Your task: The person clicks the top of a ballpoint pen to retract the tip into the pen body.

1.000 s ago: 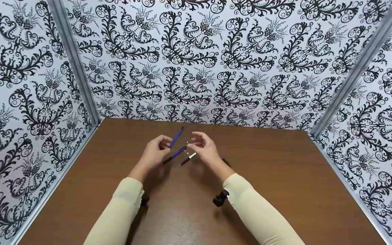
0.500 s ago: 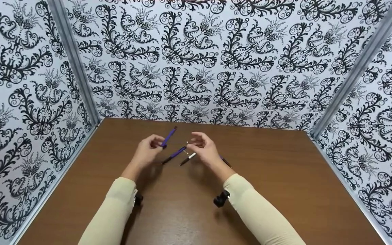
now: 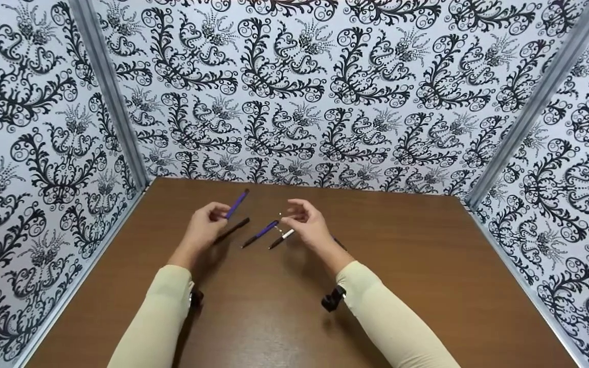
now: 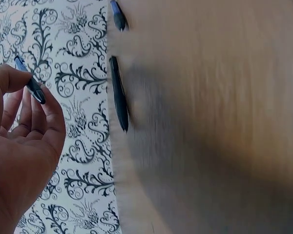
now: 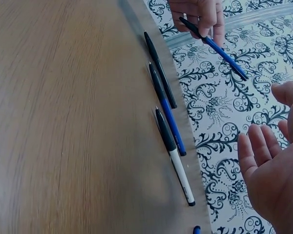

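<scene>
Between thumb and fingers my left hand [image 3: 206, 225] pinches a blue pen [image 3: 237, 203] with a black grip, raised above the table; its dark tip shows in the left wrist view. Just below that hand lies a black pen [image 3: 233, 230], partly covered by it in the head view. To its right come a blue pen with a black front [image 5: 168, 117] and a white pen with a black front [image 5: 178, 168], side by side at a slant. Over the white pen's far end hovers my right hand [image 3: 309, 222], fingers loosely bent and holding nothing.
Another dark pen [image 3: 339, 242] lies partly hidden behind the right wrist. The brown wooden table [image 3: 274, 317] ends at patterned black-and-white walls [image 3: 294, 102] at the back and both sides. Black wrist cameras [image 3: 332, 298] hang under both sleeves.
My left hand has moved left with the blue pen, away from the right hand. The black pen on the table has come into view beside it. The right hand stays in place.
</scene>
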Demonstrator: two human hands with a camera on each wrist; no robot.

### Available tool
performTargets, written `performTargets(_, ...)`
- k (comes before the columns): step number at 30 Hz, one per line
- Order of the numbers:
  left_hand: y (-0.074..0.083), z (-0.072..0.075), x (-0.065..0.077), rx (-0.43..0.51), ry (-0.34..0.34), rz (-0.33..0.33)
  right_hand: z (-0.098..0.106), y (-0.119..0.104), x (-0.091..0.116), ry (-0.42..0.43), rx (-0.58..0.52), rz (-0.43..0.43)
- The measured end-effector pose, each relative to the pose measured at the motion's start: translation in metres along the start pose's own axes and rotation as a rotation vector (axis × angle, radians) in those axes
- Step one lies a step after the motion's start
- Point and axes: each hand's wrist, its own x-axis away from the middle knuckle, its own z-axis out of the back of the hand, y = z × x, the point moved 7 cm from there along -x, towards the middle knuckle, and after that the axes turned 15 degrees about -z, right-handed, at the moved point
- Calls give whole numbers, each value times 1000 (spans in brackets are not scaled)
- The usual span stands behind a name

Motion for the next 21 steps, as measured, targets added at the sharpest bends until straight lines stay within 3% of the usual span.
performTargets(7,-10,12,1,-27,10,25,4,0,1,15,10,13)
performTargets(21,-19,29,5,-52,31,-9,8,6,1,21,-3,-19)
